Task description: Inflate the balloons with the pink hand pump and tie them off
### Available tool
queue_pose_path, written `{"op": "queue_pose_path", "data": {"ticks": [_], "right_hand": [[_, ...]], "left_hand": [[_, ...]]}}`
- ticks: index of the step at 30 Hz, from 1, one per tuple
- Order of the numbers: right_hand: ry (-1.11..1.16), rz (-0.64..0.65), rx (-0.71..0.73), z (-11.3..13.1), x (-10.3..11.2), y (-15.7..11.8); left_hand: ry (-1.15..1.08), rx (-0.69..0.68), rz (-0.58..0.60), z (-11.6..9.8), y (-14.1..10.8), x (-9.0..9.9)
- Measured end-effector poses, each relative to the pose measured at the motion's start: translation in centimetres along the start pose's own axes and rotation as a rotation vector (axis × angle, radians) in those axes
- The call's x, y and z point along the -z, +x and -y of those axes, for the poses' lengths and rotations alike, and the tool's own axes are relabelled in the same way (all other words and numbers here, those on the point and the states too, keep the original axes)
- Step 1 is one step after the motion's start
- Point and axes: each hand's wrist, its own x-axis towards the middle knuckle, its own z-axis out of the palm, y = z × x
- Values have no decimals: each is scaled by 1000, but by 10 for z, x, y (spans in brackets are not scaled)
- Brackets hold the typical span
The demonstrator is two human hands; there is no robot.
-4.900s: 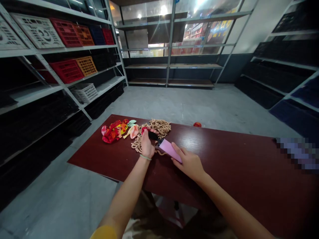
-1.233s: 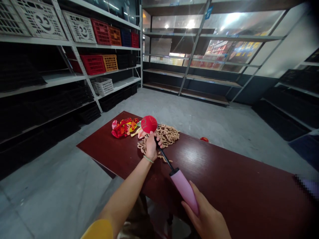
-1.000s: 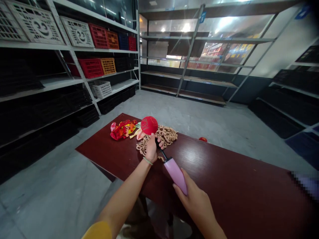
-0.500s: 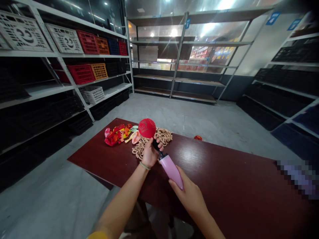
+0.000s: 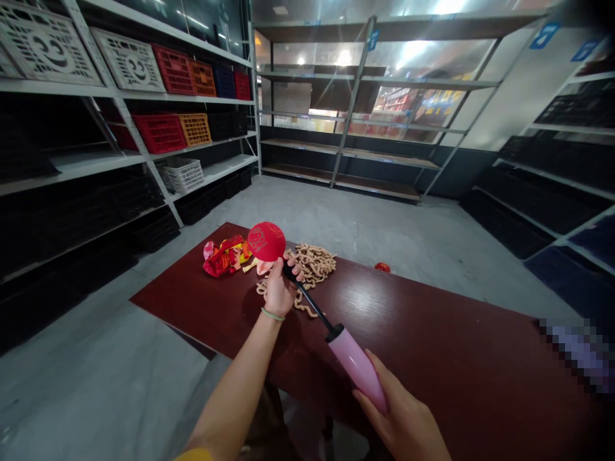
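Note:
My left hand (image 5: 281, 289) is closed around the black front end of a hand pump, right where a partly inflated red balloon (image 5: 266, 241) sits on it. Printed marks show on the balloon. My right hand (image 5: 391, 403) grips the pink barrel of the pump (image 5: 358, 368), and a long black rod shows between barrel and front end. Behind my left hand lies a heap of beige twisted cords (image 5: 314, 264). Left of the balloon is a pile of red, yellow and pink deflated balloons (image 5: 225, 256).
The dark red table (image 5: 432, 320) extends to the right, with a blurred purple item (image 5: 576, 352) at its far right edge. A small red thing (image 5: 382, 267) shows beyond the back edge. Shelves with crates (image 5: 168, 133) line the left.
My right hand and the pink barrel have moved down and right, drawing out the black rod. My left hand and the balloon have shifted slightly left.

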Motion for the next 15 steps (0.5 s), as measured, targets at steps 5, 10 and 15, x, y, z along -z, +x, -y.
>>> {"op": "queue_pose_path", "data": {"ticks": [5, 10, 15], "right_hand": [[-61, 17, -48, 17, -15, 26], [-70, 73, -95, 45, -20, 67], [-67, 83, -108, 46, -20, 70]], "left_hand": [[-46, 9, -19, 4, 1, 2], [14, 99, -17, 17, -4, 2], [115, 117, -8, 29, -6, 2]]}}
